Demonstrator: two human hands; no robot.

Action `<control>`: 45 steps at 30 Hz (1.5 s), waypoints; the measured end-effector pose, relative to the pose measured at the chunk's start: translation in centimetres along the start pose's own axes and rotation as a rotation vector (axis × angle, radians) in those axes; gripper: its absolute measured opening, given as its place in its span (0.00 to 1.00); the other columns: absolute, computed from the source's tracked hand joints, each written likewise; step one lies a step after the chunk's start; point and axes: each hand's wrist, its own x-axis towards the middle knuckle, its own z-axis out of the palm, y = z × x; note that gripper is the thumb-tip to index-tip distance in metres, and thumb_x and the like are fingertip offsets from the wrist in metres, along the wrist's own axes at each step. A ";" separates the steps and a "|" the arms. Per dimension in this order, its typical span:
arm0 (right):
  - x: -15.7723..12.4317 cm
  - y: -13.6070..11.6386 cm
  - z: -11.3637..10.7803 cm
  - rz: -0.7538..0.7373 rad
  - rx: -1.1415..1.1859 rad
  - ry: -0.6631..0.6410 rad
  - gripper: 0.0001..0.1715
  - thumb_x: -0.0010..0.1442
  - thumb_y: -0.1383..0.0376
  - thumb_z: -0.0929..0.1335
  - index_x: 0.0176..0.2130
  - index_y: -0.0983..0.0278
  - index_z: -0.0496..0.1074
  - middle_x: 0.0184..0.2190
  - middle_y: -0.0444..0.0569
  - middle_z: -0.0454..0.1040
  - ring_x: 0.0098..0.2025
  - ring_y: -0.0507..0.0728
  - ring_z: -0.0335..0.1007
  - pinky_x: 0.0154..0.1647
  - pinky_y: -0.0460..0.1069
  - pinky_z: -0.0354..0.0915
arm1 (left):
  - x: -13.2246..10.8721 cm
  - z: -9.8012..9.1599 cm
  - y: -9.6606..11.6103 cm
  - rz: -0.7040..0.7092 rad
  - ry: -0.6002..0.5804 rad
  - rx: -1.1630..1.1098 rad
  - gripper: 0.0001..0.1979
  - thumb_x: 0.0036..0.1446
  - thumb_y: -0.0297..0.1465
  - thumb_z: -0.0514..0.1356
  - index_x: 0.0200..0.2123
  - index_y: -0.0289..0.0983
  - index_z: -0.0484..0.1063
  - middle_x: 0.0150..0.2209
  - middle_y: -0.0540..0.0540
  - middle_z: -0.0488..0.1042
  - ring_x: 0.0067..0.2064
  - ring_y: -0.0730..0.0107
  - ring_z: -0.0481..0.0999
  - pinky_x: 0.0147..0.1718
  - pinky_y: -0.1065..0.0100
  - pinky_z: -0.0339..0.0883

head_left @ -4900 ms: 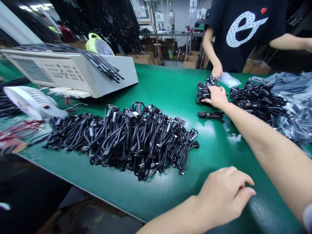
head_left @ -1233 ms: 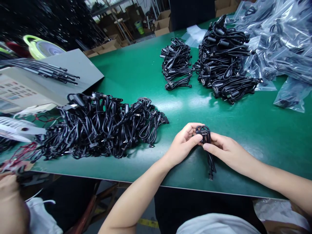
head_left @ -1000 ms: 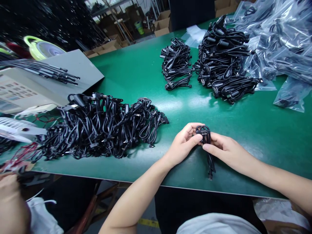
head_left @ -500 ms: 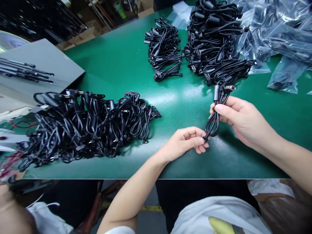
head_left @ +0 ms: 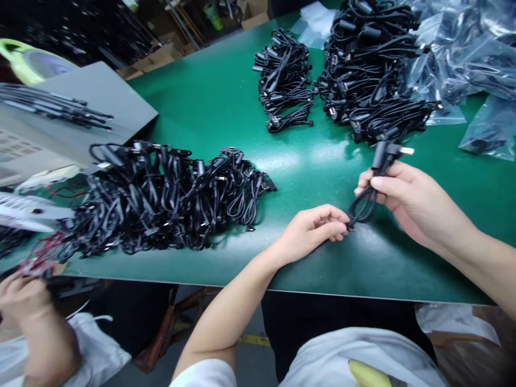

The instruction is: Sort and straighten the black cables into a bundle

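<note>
A coiled black USB cable (head_left: 365, 204) with a dark cylinder on its cord hangs tilted between my hands, above the green table. My right hand (head_left: 407, 196) is closed around its upper part, with the metal plug sticking out past the thumb. At the bundle's lower end, my left hand (head_left: 322, 228) has its fingers curled in a pinch at a small connector, which the fingertips partly hide. Behind the held bundle lies a tall pile of similar cables (head_left: 371, 80). A smaller row of bundles (head_left: 286, 80) sits to its left.
A long heap of black cables (head_left: 161, 199) covers the table's left side. Clear plastic bags (head_left: 489, 126) lie at the far right. A grey box (head_left: 108, 97) carrying thin black leads stands at the left. A co-worker's hand (head_left: 28, 298) shows at the lower left.
The view has shifted, so the table things appear farther right. Both hands still hold the cable, and its metal plug has turned a little. More of the co-worker's hand shows.
</note>
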 end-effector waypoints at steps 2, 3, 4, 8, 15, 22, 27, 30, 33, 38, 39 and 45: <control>0.0 -0.1 -0.2 0.035 0.039 -0.010 0.08 0.55 0.67 0.73 0.30 0.61 0.69 0.32 0.42 0.70 0.35 0.52 0.70 0.39 0.48 0.67 | -0.2 -1.4 -0.2 0.133 0.320 0.408 0.12 0.65 0.39 0.58 0.45 0.38 0.74 0.42 0.42 0.78 0.43 0.63 0.74 0.48 0.60 0.67; 0.0 -0.2 -0.2 0.052 0.038 -0.010 0.11 0.53 0.68 0.74 0.28 0.61 0.67 0.29 0.41 0.67 0.30 0.50 0.68 0.33 0.47 0.65 | -0.3 -2.3 -0.2 0.169 0.516 0.598 0.13 0.65 0.37 0.58 0.48 0.38 0.74 0.45 0.40 0.76 0.47 0.60 0.73 0.53 0.57 0.65; 0.0 -0.2 -0.2 0.073 0.022 -0.011 0.14 0.52 0.68 0.75 0.27 0.61 0.65 0.26 0.39 0.64 0.26 0.49 0.64 0.27 0.46 0.61 | -0.5 -3.2 -0.3 0.168 0.696 0.754 0.14 0.65 0.36 0.58 0.51 0.38 0.72 0.49 0.38 0.75 0.51 0.56 0.71 0.56 0.54 0.62; -0.3 0.2 0.0 0.151 -0.056 -0.091 0.13 0.51 0.65 0.77 0.30 0.61 0.70 0.20 0.38 0.59 0.19 0.47 0.53 0.19 0.46 0.47 | -1.3 -5.9 -0.9 -0.071 0.942 1.088 0.26 0.60 0.29 0.63 0.60 0.31 0.65 0.53 0.30 0.69 0.54 0.45 0.67 0.55 0.46 0.61; -0.7 1.7 0.3 0.233 -0.077 -0.205 0.14 0.58 0.55 0.74 0.39 0.63 0.77 0.16 0.36 0.55 0.18 0.48 0.51 0.18 0.45 0.53 | -1.3 -5.5 -1.3 0.105 0.808 0.668 0.22 0.59 0.25 0.60 0.57 0.39 0.67 0.53 0.39 0.66 0.48 0.64 0.72 0.52 0.57 0.69; -0.7 2.9 0.4 0.272 -0.048 -0.328 0.20 0.60 0.51 0.73 0.41 0.65 0.80 0.31 0.47 0.72 0.31 0.52 0.70 0.34 0.48 0.71 | -0.3 -4.5 -0.5 0.261 0.609 -0.054 0.20 0.61 0.35 0.63 0.55 0.40 0.70 0.53 0.42 0.73 0.53 0.65 0.73 0.54 0.61 0.69; -0.7 3.5 0.5 0.275 -0.063 -0.345 0.21 0.60 0.50 0.73 0.44 0.63 0.80 0.38 0.50 0.77 0.36 0.55 0.73 0.36 0.48 0.72 | -0.9 -4.5 0.1 0.217 0.610 -0.189 0.23 0.56 0.32 0.67 0.55 0.42 0.72 0.49 0.45 0.74 0.46 0.72 0.73 0.51 0.68 0.69; -0.8 3.8 0.8 0.221 -0.028 -0.372 0.21 0.61 0.51 0.73 0.49 0.60 0.79 0.49 0.53 0.77 0.50 0.60 0.74 0.49 0.52 0.72 | -0.7 -3.6 0.2 0.201 0.534 -0.270 0.20 0.58 0.32 0.66 0.55 0.43 0.73 0.48 0.46 0.72 0.41 0.77 0.73 0.44 0.73 0.71; -0.9 4.0 1.2 0.213 -0.001 -0.410 0.22 0.63 0.52 0.72 0.54 0.59 0.75 0.54 0.53 0.76 0.51 0.61 0.74 0.51 0.55 0.72 | -0.3 -2.9 -0.1 0.274 0.508 -0.182 0.16 0.60 0.33 0.64 0.52 0.42 0.75 0.47 0.46 0.73 0.43 0.74 0.73 0.43 0.74 0.71; -0.9 4.0 1.5 0.151 0.044 -0.398 0.15 0.64 0.54 0.72 0.47 0.59 0.78 0.53 0.51 0.76 0.54 0.60 0.72 0.54 0.55 0.70 | -0.7 -3.1 0.2 0.328 0.558 -0.005 0.19 0.60 0.35 0.65 0.54 0.41 0.72 0.53 0.43 0.73 0.51 0.67 0.74 0.48 0.69 0.71; -0.9 3.9 1.4 0.128 0.068 -0.394 0.13 0.64 0.55 0.71 0.46 0.59 0.78 0.53 0.50 0.76 0.55 0.60 0.72 0.57 0.55 0.68 | -0.9 -3.0 0.4 0.271 0.484 0.026 0.21 0.58 0.36 0.66 0.55 0.41 0.72 0.53 0.42 0.73 0.52 0.64 0.74 0.49 0.67 0.70; -1.0 3.5 1.3 0.091 0.091 -0.366 0.14 0.64 0.53 0.71 0.43 0.60 0.77 0.50 0.49 0.77 0.53 0.60 0.74 0.56 0.57 0.70 | -0.9 -1.4 0.9 0.093 0.208 -0.039 0.22 0.57 0.37 0.67 0.54 0.40 0.72 0.49 0.44 0.76 0.47 0.63 0.77 0.46 0.65 0.71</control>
